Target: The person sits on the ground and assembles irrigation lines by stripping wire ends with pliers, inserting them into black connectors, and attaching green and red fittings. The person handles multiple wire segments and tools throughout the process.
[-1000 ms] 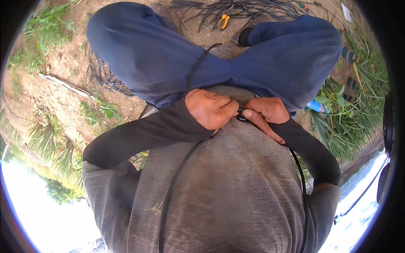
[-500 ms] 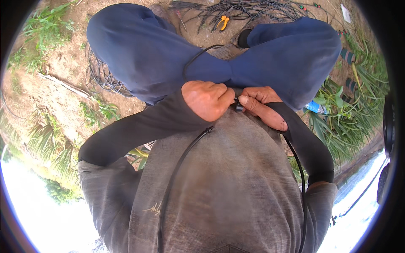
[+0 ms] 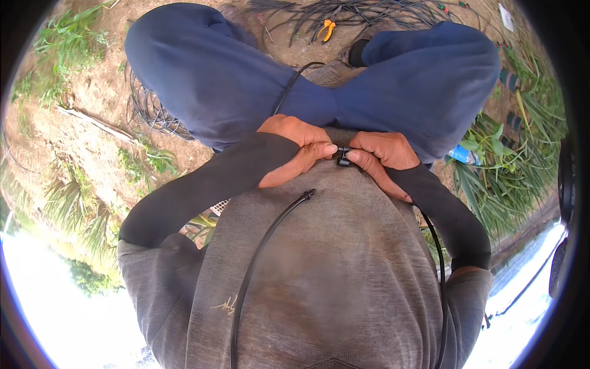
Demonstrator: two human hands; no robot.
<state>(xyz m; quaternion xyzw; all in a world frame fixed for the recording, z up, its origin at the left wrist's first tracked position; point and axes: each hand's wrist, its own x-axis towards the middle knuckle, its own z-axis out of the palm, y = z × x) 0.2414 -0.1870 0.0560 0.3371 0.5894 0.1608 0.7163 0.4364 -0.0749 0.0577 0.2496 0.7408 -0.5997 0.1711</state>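
In front of my belly both hands meet at a small black plastic fitting. My left hand is closed, its thumb and fingers pinching the fitting's left end. A thin black tube runs over my leg and disappears behind that hand. My right hand grips the fitting from the other side, thumb pressed along it. Another black tube passes along my right forearm toward the hand; where it joins is hidden. A third length of tube lies on my grey shirt, a small dark fitting on its end.
Beyond my crossed legs, orange-handled pliers lie on the soil beside a heap of black tubing. More coiled tubing sits left of my knee. Green plants and a blue-and-white item are at the right.
My left hand has turned so its thumb now shows, reaching to the fitting. My right hand has shifted slightly, and more of the fitting is visible between the fingertips.
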